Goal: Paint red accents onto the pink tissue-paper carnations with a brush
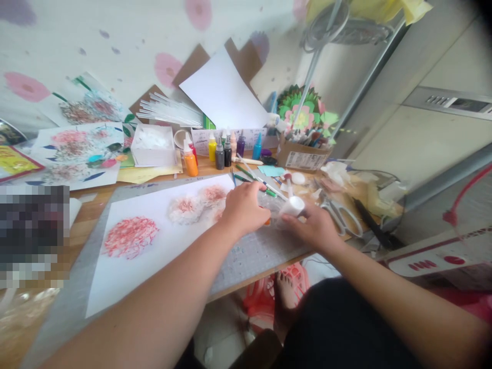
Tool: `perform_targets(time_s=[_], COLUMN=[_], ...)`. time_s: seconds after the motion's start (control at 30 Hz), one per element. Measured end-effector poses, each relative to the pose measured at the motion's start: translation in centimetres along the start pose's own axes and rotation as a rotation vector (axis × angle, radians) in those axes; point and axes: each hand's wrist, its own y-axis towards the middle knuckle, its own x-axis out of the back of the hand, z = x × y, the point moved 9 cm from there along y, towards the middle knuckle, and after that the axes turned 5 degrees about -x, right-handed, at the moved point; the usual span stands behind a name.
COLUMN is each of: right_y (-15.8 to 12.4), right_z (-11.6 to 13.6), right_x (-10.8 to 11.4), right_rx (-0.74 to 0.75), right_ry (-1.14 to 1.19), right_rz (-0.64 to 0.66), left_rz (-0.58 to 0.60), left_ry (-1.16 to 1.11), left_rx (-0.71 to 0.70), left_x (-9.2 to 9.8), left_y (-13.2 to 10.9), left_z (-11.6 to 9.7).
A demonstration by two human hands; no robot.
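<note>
My right hand [313, 224] is wrapped around a small white cylindrical container [295, 205], whose round end faces up. My left hand [246, 207] hovers over the right part of a white sheet [154, 271], thumb and index finger apart, with nothing visible between them. Its other fingers are partly hidden. Close to its fingertips lie a green pen [271, 193] and clear plastic. On the sheet are a red scribbled flower [130, 237] and paler pinkish blooms [186, 209], partly covered by the left hand. Under the sheet is a grey cutting mat [246, 256].
Paint bottles stand behind the sheet, an orange one [190, 163] nearest. A white box [152, 146] is at the back left, and a cardboard box [303, 154] of brushes at the back right. Scissors [344, 218] lie right of my right hand. Finished flower pictures [77, 154] rest far left.
</note>
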Motion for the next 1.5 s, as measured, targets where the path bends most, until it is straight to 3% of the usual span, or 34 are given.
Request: perform_targets(time_s=[0.2, 0.4, 0.57, 0.73, 1.1, 1.5], right_y=[0.1, 0.2, 0.3, 0.2, 0.1, 0.1], right_z=[0.1, 0.1, 0.3, 0.7, 0.8, 0.6], right_x=[-0.3, -0.8, -0.7, 0.4, 0.4, 0.3], right_rx=[0.018, 0.03, 0.041, 0.036, 0.074, 0.038], right_ry=[-0.015, -0.04, -0.044, -0.026, -0.003, -0.011], right_rz=[0.027, 0.062, 0.06, -0.029, -0.077, -0.062], left_rz=[0.165, 0.161, 0.159, 0.179, 0.213, 0.233], left_ry=[0.13, 0.215, 0.256, 0.274, 0.308, 0.311], left_rx=[-0.069, -0.07, -0.071, -0.056, -0.025, -0.019], left_x=[-2.2, -3.1, -3.1, -3.3, -3.4, -3.3], left_y=[-0.5, -1.2, -1.4, -1.4, -1.3, -1.2], left_z=[0.1, 0.0, -0.4, -0.2, 0.2, 0.1])
